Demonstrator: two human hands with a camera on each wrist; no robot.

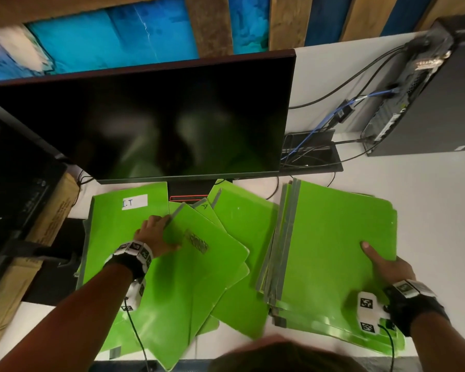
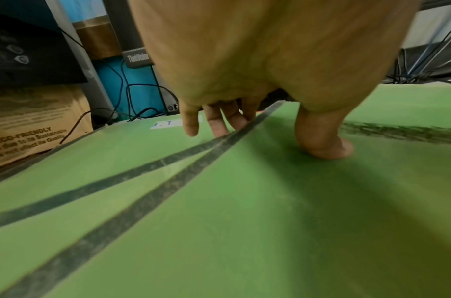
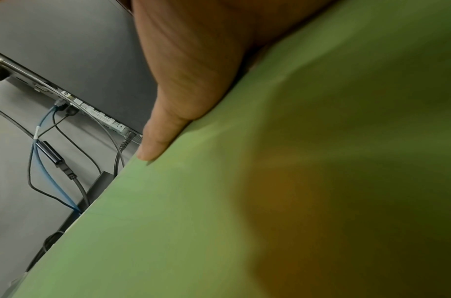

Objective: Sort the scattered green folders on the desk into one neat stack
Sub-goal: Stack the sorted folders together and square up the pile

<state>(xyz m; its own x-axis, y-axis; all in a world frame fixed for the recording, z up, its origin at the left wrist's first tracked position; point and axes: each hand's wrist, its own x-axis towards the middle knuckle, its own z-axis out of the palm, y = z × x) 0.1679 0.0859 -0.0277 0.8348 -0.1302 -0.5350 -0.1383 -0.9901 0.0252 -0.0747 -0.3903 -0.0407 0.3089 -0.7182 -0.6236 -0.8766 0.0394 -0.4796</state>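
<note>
Far left, a cardboard box [image 1: 49,224] printed "ECO-FRIENDLY" stands beside dark equipment at the edge of the white bench [image 1: 427,210]. A dark, switched-off monitor [image 1: 145,124] stands at the rear centre; its stand base [image 1: 188,193] is partly covered by the far edges of the loose folders. To the right of the monitor, black and blue cables [image 1: 320,124] run into a recessed cable tray, and a black computer tower [image 1: 427,98] stands at the far right.

Scattered green folders [image 1: 220,264] lie fanned and overlapping on the left half of the bench, at differing angles. The rearmost, labelled folder [image 1: 113,229] bears a white tag reading "I.T". The left hand [image 1: 156,234] lies on the topmost loose folder [image 1: 188,285]: thumb [image 2: 323,141] pressed flat on its cover, fingers [image 2: 216,123] curled over its grey-taped spine edge, so the edge is pinched between them.

On the right half lies the folder stack [image 1: 333,251], spines roughly aligned at its left, lower sheets offset slightly. The right hand [image 1: 387,267] grips the stack's right edge: thumb [image 3: 163,131] extended on the top cover, remaining fingers hidden beneath, so their spread cannot be told.
</note>
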